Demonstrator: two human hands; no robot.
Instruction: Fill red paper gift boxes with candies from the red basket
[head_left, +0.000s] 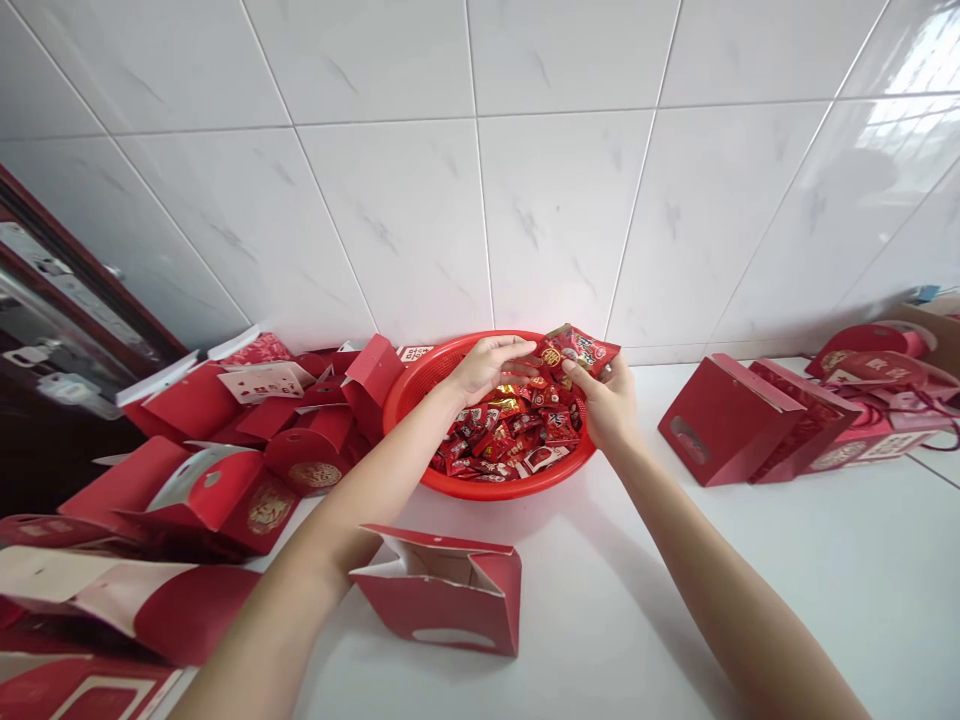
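Note:
A red plastic basket full of small wrapped candies stands against the tiled wall. Over its right side, my right hand grips red candy packets between thumb and fingers. My left hand is above the basket beside those packets, palm turned right and fingers stretched apart, with nothing visibly held. An opened red paper gift box stands between my forearms, in front of the basket. Its top gapes, and a pale oval window shows on its front.
Many red gift boxes crowd the left side of the white table. Closed red boxes stand at the right, near more packaging with dark cords. White wall tiles rise directly behind the basket.

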